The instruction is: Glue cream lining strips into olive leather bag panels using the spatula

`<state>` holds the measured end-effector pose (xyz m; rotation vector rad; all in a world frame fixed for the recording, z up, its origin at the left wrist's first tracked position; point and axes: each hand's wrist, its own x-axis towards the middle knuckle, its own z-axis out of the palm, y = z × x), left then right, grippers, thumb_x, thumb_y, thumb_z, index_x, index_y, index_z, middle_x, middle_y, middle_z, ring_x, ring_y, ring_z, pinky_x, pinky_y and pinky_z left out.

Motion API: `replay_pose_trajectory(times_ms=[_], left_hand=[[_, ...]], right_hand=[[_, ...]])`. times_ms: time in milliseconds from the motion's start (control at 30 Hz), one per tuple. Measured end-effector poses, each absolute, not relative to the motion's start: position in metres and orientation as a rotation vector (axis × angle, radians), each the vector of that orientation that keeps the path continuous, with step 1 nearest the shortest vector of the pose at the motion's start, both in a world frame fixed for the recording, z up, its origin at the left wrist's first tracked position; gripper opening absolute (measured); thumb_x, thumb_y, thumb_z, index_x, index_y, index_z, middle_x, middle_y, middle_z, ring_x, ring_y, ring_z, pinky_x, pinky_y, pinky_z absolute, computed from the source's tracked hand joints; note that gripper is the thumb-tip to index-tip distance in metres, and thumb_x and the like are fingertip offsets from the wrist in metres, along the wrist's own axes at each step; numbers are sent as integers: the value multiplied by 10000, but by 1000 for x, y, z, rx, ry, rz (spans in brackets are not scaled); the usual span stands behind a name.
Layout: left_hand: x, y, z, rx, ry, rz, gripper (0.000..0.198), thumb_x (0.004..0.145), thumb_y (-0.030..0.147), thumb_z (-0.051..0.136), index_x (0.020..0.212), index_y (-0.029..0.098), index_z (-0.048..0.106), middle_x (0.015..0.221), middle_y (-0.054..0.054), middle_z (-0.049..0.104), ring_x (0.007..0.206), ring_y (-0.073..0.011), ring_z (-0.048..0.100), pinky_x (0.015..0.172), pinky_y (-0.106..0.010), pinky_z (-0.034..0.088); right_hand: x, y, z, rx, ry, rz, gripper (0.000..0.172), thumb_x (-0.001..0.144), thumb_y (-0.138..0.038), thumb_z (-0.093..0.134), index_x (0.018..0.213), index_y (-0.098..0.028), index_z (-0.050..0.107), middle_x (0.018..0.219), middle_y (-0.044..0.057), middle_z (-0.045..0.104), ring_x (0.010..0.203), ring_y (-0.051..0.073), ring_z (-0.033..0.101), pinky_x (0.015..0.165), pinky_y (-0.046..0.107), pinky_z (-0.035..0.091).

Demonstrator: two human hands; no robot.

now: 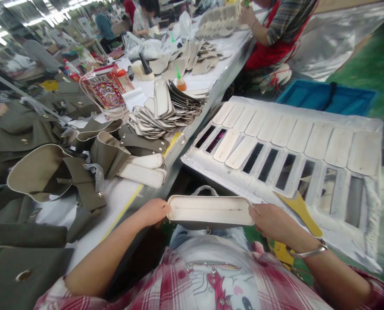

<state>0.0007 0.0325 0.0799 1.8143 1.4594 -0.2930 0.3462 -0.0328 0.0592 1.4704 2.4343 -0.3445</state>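
Above my lap, I hold an unfinished handbag [210,210] level between both hands. Its long, pale, round-cornered base panel faces up, with a thin dark line along it; a strip of grey-green side shows beneath. My left hand [153,212] pinches the left end. Closed on the opposite end is my right hand [271,219], with a bracelet on that wrist. A clear-wrapped loop [206,188] shows just behind the panel. To the right lies a white board [230,174] with slots and rows of pale rounded panels [288,131]. A yellow spreader [301,211] rests on its near edge.
On the table at left are grey-green bag bodies [39,172], a pile of pale panels [164,107], a red patterned box [106,88] and a green-tipped glue bottle [180,82]. A co-worker in a red apron [269,54] sits beyond, near a blue bin [308,98].
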Motion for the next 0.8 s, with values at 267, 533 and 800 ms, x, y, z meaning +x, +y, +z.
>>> replay_pose_trajectory(times_ms=[267, 533, 800], left_hand=[[-23, 33, 62, 1399, 1213, -168, 524, 807, 600, 231, 665, 157, 473, 471, 21, 426, 441, -120, 475, 404, -214, 320], [-17, 24, 61, 1630, 1363, -131, 469, 848, 536, 261, 611, 173, 440, 476, 11, 442, 455, -122, 464, 458, -231, 341], [6, 26, 74, 2194, 1527, -562, 450, 878, 308, 186, 737, 133, 576, 787, -178, 653, 742, -292, 620, 655, -372, 413]], right_hand=[[349, -32, 52, 1657, 2453, -480, 207, 784, -112, 418, 617, -145, 536, 550, 60, 550, 493, 153, 549, 473, 242, 378], [344, -27, 59, 1768, 2288, -720, 383, 875, -154, 284, 595, -151, 546, 556, 65, 583, 506, 143, 554, 508, 239, 390], [347, -26, 53, 1636, 2390, -545, 255, 807, -97, 370, 633, -145, 551, 618, 81, 603, 549, 160, 571, 508, 246, 398]])
